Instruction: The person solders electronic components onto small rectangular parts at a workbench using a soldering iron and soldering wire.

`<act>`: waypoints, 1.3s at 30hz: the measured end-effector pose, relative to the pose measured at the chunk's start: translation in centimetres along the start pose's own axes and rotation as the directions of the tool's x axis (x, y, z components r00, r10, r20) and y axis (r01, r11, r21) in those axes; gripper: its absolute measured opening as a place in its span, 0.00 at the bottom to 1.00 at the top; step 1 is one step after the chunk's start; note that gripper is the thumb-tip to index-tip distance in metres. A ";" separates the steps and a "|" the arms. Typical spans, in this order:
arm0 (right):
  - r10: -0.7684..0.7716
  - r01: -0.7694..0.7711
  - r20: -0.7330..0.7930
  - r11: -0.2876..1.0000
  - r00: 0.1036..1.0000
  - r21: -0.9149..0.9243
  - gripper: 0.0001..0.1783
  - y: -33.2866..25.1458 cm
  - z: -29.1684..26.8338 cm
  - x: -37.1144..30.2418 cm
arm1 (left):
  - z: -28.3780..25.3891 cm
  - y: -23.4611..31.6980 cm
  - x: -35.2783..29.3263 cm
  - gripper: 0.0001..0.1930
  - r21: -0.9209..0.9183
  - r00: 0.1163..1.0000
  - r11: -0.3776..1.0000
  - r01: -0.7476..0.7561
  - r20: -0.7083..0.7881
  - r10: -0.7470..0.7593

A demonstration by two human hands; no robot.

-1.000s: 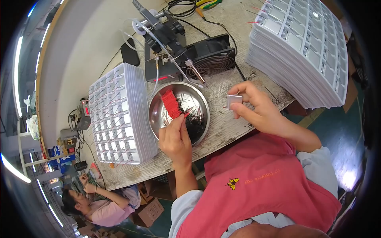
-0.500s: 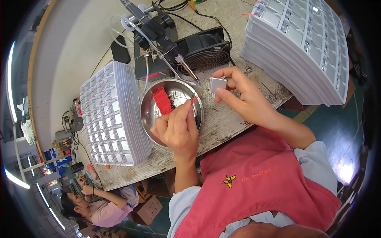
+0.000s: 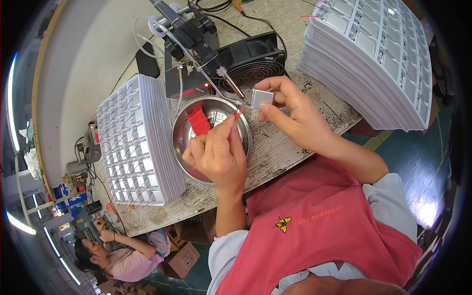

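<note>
My right hand [image 3: 297, 115] pinches a small flat silver square part [image 3: 262, 99] by its edge, close to the tip of a soldering iron [image 3: 235, 88] clamped in a stand. Between thumb and fingers of my left hand [image 3: 219, 155] is a short red wire [image 3: 239, 114], its end pointing up toward the silver part. Whether wire and part touch is too small to tell. Under my left hand stands a round metal bowl [image 3: 178, 142], holding a bundle of red wires [image 3: 198, 121] and some black ones.
At left stands a stack of white trays [image 3: 169, 162] with silver parts and wires. Another tall tray stack [image 3: 344, 81] rises at right. Behind the bowl are a black fan [image 3: 253, 69] and hoses. A person [image 3: 125, 255] sits beyond the table's left end.
My right hand has moved slightly left and up, bringing the silver part nearer the iron's tip. The wire in my left hand has risen a little toward it.
</note>
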State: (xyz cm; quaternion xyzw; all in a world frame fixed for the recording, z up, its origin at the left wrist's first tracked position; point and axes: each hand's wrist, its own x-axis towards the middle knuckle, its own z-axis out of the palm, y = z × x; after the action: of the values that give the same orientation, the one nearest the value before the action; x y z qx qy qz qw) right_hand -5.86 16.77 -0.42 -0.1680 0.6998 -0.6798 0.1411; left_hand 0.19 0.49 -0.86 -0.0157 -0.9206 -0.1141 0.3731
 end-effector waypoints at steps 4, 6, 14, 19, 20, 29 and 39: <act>-0.009 0.009 -0.006 1.000 1.000 0.003 0.18 -0.1 0.1 0.0 | 0.0 0.0 0.0 0.09 0.002 1.000 1.000 0.006 0.005 -0.006; -0.012 0.013 -0.006 1.000 1.000 0.004 0.18 -0.1 0.0 0.0 | -0.1 0.0 0.1 0.09 0.002 1.000 1.000 0.004 0.001 -0.004; -0.098 0.098 -0.086 0.995 0.991 -0.010 0.17 0.6 0.5 0.0 | 0.1 -0.1 0.1 0.08 -0.006 1.000 1.000 0.000 0.005 0.000; -0.099 0.097 -0.087 0.995 0.991 -0.024 0.17 0.6 0.5 0.0 | 0.1 -0.1 0.2 0.08 0.001 1.000 1.000 0.000 0.008 0.000; -0.098 0.096 -0.087 0.995 0.991 -0.024 0.17 0.5 0.5 0.0 | 0.2 -0.1 0.2 0.08 -0.003 1.000 1.000 0.000 0.003 0.000; -0.115 0.115 -0.091 0.993 0.989 -0.001 0.17 0.8 0.6 0.0 | 0.4 0.0 0.2 0.09 -0.005 1.000 1.000 -0.014 -0.004 0.014; -0.077 0.076 -0.078 0.997 0.994 -0.013 0.18 0.9 0.5 -0.3 | 0.7 -0.4 -0.2 0.11 -0.005 0.999 0.999 -0.031 -0.007 0.031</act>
State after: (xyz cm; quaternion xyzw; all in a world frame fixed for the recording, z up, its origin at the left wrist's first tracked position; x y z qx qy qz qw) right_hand -5.41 16.52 -1.37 -0.1685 0.7013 -0.6872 0.0867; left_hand -0.15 0.30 -1.57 -0.0308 -0.9187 -0.1108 0.3778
